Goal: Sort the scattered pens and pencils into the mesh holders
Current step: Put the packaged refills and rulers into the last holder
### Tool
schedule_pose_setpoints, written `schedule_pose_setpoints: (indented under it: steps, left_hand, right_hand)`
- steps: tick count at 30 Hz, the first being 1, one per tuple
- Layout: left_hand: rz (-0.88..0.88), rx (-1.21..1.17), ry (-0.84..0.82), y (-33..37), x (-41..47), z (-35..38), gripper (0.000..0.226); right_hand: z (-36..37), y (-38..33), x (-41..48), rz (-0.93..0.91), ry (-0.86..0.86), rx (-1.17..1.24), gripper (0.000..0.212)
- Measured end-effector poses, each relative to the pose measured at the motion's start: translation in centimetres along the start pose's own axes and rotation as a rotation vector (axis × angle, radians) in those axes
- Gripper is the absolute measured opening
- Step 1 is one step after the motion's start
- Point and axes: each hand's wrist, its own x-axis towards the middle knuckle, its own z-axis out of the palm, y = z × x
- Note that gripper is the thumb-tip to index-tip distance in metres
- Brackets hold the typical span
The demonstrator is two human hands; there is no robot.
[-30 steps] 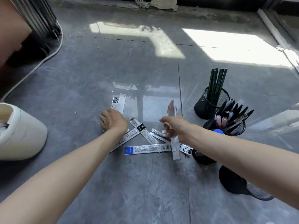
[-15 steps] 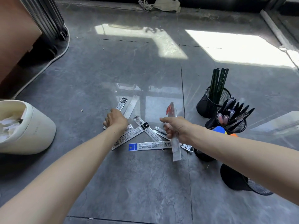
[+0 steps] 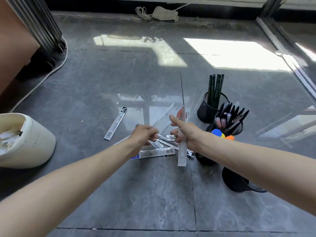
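Around you: a white bin (image 3: 34,144) with paper scraps sits on your left, a pale cord (image 3: 42,77) snakes along the grey floor (image 3: 119,185), and a crumpled cloth (image 3: 165,13) lies at the far wall. Your right forearm crosses in front of the holders and hides part of two of them.

Four mesh holders, all on your right. The far holder (image 3: 212,106) stands upright with a bunch of dark green pencils (image 3: 215,86), four or five of them. The second holder (image 3: 230,128), touching it, is packed with black-capped pens (image 3: 236,115) and a few pink-ended ones. The third holder (image 3: 205,159) shows three highlighter caps (image 3: 216,132): blue, yellow, orange. The nearest holder (image 3: 239,182) lies tipped, its contents out of sight.

Your right hand (image 3: 185,134) grips a red-tipped packet (image 3: 181,156) nearly upright, forefinger stretched out, the other fingers wrapped round it. Your left hand (image 3: 144,135) has its fingers curled and seems to pinch the low end of a clear strip (image 3: 164,118). Beneath both hands lies a heap of packets (image 3: 153,153), overlapping too much to count, just beside the third holder. One lone packet (image 3: 116,124) lies apart on the left.
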Motion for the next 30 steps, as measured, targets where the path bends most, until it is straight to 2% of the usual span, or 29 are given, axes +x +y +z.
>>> schedule_pose_setpoints:
  steps: [2, 4, 6, 8, 10, 12, 13, 14, 16, 18, 21, 25, 30]
  left_hand:
    - [-0.107, -0.240, -0.227, -0.1, -2.4, 1.5, 0.024]
    - [-0.132, -0.324, -0.392, -0.6, -3.7, 2.2, 0.024]
    - [-0.094, -0.331, -0.475, -1.0, -4.3, 2.7, 0.024]
    - [-0.082, -0.358, -0.513, -0.9, -4.7, 2.7, 0.023]
    - [-0.060, -0.235, -0.548, -0.8, -4.9, 3.1, 0.022]
    - [0.019, 0.117, -0.507, -0.8, -5.1, 3.7, 0.011]
    - [0.050, 0.242, -0.472, -0.9, -5.1, 4.0, 0.016]
    - [0.084, 0.267, -0.449, -1.0, -5.1, 4.1, 0.033]
    - [0.146, 0.198, -0.490, -1.2, -5.2, 4.5, 0.055]
    - [0.199, 0.175, -0.513, -1.2, -5.7, 5.0, 0.045]
    - [0.283, 0.194, -0.355, -1.5, -5.6, 5.6, 0.032]
    - [0.397, 0.345, -0.195, -2.6, -4.8, 6.0, 0.039]
    - [0.552, 0.483, -0.226, -2.6, -4.9, 5.9, 0.025]
  right_hand:
    - [0.1, -0.4, -0.3, -0.040, 0.053, 0.008, 0.047]
    - [0.3, -0.7, -0.8, -0.062, 0.077, 0.002, 0.037]
    - [0.4, -0.6, -1.4, -0.066, 0.078, 0.006, 0.028]
    - [0.4, -0.3, -2.0, -0.073, 0.076, 0.006, 0.038]
    - [0.4, 0.3, -2.4, -0.102, 0.057, -0.032, 0.045]
    - [0.4, 0.7, -2.9, -0.181, 0.035, -0.033, 0.028]
    - [0.3, 1.0, -3.2, -0.224, 0.037, -0.029, 0.015]
    - [0.5, 1.2, -3.5, -0.256, 0.040, -0.029, 0.010]
    - [0.6, 2.0, -4.0, -0.311, 0.037, -0.064, 0.021]
    - [0.7, 2.9, -4.6, -0.357, 0.021, -0.185, 0.028]
    - [0.5, 4.1, -5.0, -0.400, -0.011, -0.300, 0.024]
    - [-0.1, 5.0, -5.4, -0.495, -0.071, -0.331, 0.005]
    - [-1.4, 5.3, -6.2, -0.495, -0.073, -0.361, 0.020]
